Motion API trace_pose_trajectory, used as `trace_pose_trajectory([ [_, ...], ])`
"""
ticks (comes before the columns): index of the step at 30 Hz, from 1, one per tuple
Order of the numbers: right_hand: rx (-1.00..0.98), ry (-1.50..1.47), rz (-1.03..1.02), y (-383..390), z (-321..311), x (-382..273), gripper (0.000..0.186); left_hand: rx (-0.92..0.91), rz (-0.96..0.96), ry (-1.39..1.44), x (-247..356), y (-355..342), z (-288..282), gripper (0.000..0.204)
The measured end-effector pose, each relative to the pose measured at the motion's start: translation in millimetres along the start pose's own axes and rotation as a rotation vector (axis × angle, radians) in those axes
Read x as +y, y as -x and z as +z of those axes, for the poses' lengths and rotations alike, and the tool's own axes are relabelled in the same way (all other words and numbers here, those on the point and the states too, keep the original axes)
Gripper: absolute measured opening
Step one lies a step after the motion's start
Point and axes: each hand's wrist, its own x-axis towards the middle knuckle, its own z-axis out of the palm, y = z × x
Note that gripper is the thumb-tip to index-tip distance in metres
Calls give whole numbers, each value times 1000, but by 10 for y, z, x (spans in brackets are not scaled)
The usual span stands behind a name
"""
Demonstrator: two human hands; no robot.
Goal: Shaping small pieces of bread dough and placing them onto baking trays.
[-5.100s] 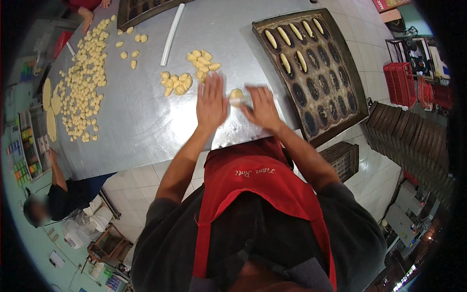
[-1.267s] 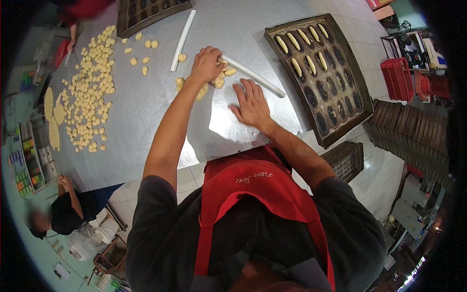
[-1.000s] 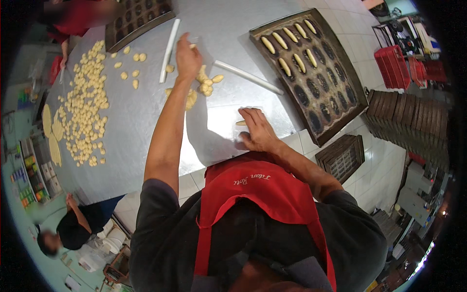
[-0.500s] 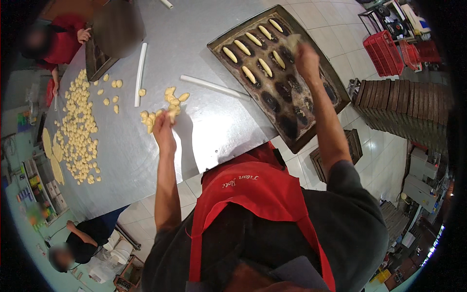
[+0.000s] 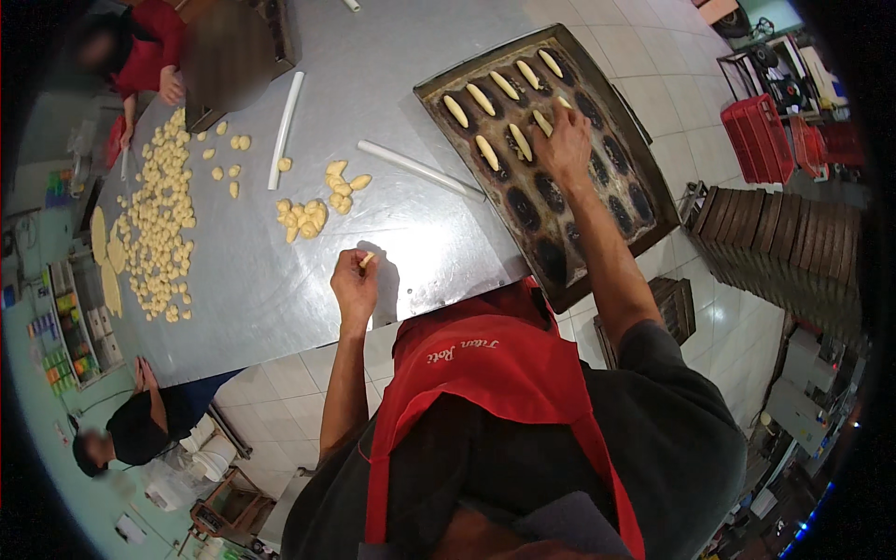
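My left hand (image 5: 356, 285) is closed, pinching a small dough piece (image 5: 368, 259) just above the steel table near its front edge. A cluster of dough pieces (image 5: 303, 219) lies beyond that hand, with a smaller group (image 5: 342, 187) beside it. Over the dark baking tray (image 5: 537, 245) my right hand (image 5: 565, 154) reaches down, its fingers closed around a pale dough stick (image 5: 563, 103) in the second row. Another dough stick (image 5: 543, 123) is right beside those fingers and partly covered. More sticks (image 5: 504, 85) lie slanted in rows on the tray's far half.
A white rod (image 5: 420, 170) lies against the tray's left side, and a second rod (image 5: 287, 131) is farther left. Many dough balls (image 5: 163, 224) cover the table's left. A co-worker's hand (image 5: 171, 86) is at the far left. Stacked trays (image 5: 779, 252) stand at right.
My left hand has drawn back from the dough cluster toward the table's front edge with a piece. My right hand has come down onto the tray's second row with a dough stick.
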Motion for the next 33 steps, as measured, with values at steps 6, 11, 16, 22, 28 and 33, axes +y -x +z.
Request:
trace_pose_trajectory([
  [6, -370, -660, -414, 606, 195, -1437, 47, -148, -18, 109, 198, -210, 340, 18],
  [11, -307, -316, -253, 1342, 78, -1607, 28, -80, 635, -667, 128, 170, 140, 36],
  [16, -415, -454, -569, 1718, -47, -1462, 26, 14, 635, -656, 162, 43, -16, 62],
  [22, -509, -254, -502, 1731, -13, -1659, 24, 21, 662, -750, 49, -317, -194, 71],
  [28, -365, -319, -385, 1945, -254, -1443, 29, -257, 692, -709, -180, 478, -67, 57],
  [33, -492, -558, -692, 1530, 156, -1738, 35, 151, 645, -674, 68, -260, -55, 67],
])
